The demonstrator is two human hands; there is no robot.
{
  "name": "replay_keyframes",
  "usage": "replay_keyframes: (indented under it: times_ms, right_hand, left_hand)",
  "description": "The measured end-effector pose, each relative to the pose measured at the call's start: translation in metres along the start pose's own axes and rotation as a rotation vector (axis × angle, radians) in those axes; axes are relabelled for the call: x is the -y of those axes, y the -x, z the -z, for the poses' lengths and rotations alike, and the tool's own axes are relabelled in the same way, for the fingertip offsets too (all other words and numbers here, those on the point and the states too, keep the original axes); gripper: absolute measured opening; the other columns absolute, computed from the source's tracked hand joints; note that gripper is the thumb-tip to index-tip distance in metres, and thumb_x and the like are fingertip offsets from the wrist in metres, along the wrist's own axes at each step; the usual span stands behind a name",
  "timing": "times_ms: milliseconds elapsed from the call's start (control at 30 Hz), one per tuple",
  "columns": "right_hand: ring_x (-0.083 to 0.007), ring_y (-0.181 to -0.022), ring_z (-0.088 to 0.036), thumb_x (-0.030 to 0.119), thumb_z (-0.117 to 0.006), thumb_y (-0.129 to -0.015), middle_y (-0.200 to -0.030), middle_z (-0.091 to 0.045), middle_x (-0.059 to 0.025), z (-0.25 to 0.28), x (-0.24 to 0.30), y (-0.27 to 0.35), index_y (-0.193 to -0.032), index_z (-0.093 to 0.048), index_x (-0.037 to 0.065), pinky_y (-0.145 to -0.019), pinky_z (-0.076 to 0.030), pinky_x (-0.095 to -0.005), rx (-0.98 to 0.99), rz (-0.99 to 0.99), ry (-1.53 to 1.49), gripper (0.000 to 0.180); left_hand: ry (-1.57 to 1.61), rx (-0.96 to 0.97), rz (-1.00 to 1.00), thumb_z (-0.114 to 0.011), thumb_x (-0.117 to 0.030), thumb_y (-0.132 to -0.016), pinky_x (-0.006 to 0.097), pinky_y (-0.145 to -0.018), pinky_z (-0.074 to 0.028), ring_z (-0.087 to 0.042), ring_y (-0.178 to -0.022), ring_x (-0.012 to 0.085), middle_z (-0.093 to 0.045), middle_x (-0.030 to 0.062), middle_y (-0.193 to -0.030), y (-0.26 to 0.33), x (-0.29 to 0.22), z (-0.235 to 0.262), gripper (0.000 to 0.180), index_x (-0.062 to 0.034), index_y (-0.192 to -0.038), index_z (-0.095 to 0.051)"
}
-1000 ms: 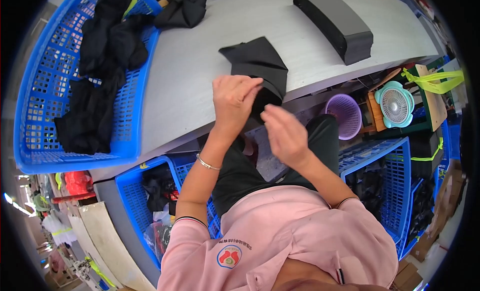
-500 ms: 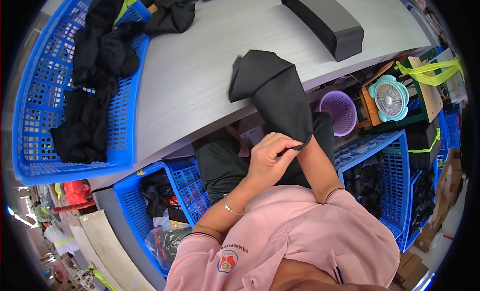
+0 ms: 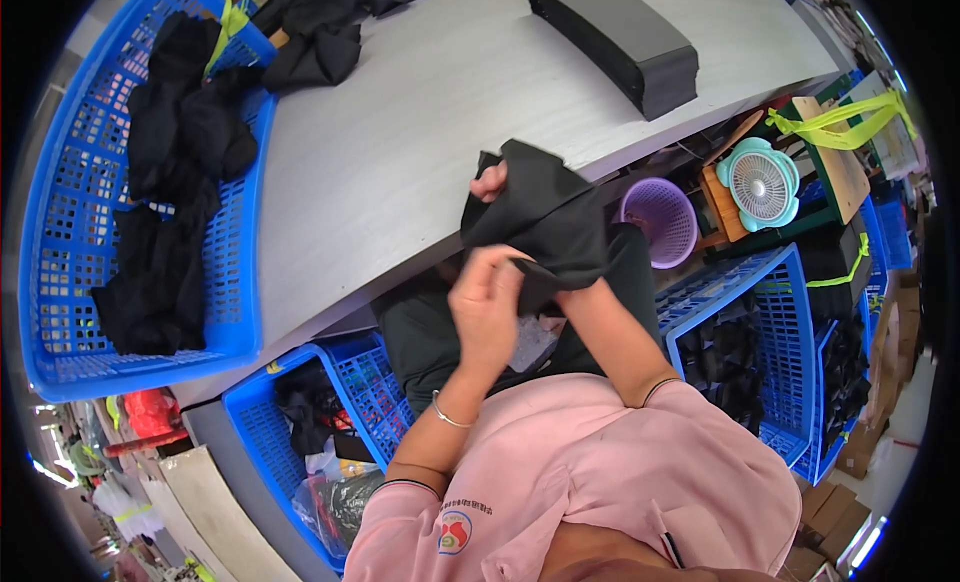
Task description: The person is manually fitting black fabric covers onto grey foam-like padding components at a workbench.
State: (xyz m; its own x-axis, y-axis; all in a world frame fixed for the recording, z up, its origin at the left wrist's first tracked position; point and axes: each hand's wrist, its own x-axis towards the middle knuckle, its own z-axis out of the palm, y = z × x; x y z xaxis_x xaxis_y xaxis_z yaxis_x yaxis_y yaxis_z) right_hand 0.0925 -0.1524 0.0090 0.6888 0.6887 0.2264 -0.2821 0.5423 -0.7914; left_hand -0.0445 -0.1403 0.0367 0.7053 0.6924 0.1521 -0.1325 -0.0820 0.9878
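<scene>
Black cloth piece: the folded fabric [image 3: 545, 207] is up in the hands, over the lap and just beyond the near table edge; it hides part of that edge.
Left hand: the hand [image 3: 482, 307] has its thumb and fingers drawn together at the cloth's lower edge; blur hides whether they grip it.
Right hand: the forearm runs into the cloth's lower end, and a few curled fingertips of the hand [image 3: 490, 183] show at the upper left opening; the rest is covered, so I cannot tell whether it grips.
Grey table: its pale top [image 3: 400, 152] lies ahead of the person.
Stack on the table: dark curved panels [image 3: 625, 44], piled at the far right, apart from the hands.
Table's left: a large blue basket [image 3: 75, 387] holds black fabric [image 3: 165, 272]; more dark cloth [image 3: 315, 54] lies beside its far end.
Right of the knees: a purple bin [image 3: 660, 222], then a teal fan [image 3: 758, 184] near a yellow-green strip [image 3: 850, 130].
Beside the seat: a blue crate [image 3: 262, 437] with a plastic bag [image 3: 340, 507] at left; another crate [image 3: 785, 332] holding black pieces at right, close to the right arm.
</scene>
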Motion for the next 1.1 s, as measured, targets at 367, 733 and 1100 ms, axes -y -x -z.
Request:
replay_keyframes:
  times_ms: [367, 733, 1100]
  right_hand:
    - [-0.0204, -0.112, -0.054, 0.008, -0.052, -0.099, -0.122, -0.056, -0.0158, -0.023, 0.032, 0.112, -0.120, -0.053, -0.004, -0.098, -0.041, -0.0299, 0.353, -0.080, 0.656, 0.024]
    - [-0.0278, -0.135, -0.039, 0.022, -0.064, -0.094, -0.143, -0.041, -0.0175, 0.030, 0.030, 0.125, -0.145, -0.034, 0.001, -0.113, -0.029, -0.0436, -0.098, -0.156, 0.721, 0.063]
    - [-0.0273, -0.120, -0.055, 0.014, -0.061, -0.087, -0.122, -0.065, -0.0087, 0.037, 0.027, 0.045, -0.094, -0.073, 0.004, -0.107, -0.034, -0.0422, -0.044, 0.210, 1.386, 0.017]
  left_hand:
    - [-0.046, -0.423, -0.126, -0.063, -0.009, -0.097, 0.020, -0.073, -0.046, -0.056, -0.077, 0.0046, -0.066, -0.0015, -0.083, -0.115, 0.024, 0.060, 0.015, 0.0034, -0.095, -0.071]
    - [-0.040, -0.279, -0.119, -0.073, -0.010, -0.089, 0.021, -0.066, -0.046, -0.056, -0.073, 0.0040, -0.066, -0.0028, -0.078, -0.084, 0.002, 0.050, 0.012, 0.0018, -0.087, -0.071]
    - [-0.233, -0.009, -0.347, -0.078, 0.000, -0.080, 0.024, -0.062, -0.046, -0.059, -0.067, 0.0112, -0.067, 0.0043, -0.076, -0.020, -0.030, 0.006, 0.007, -0.0002, -0.085, -0.073]
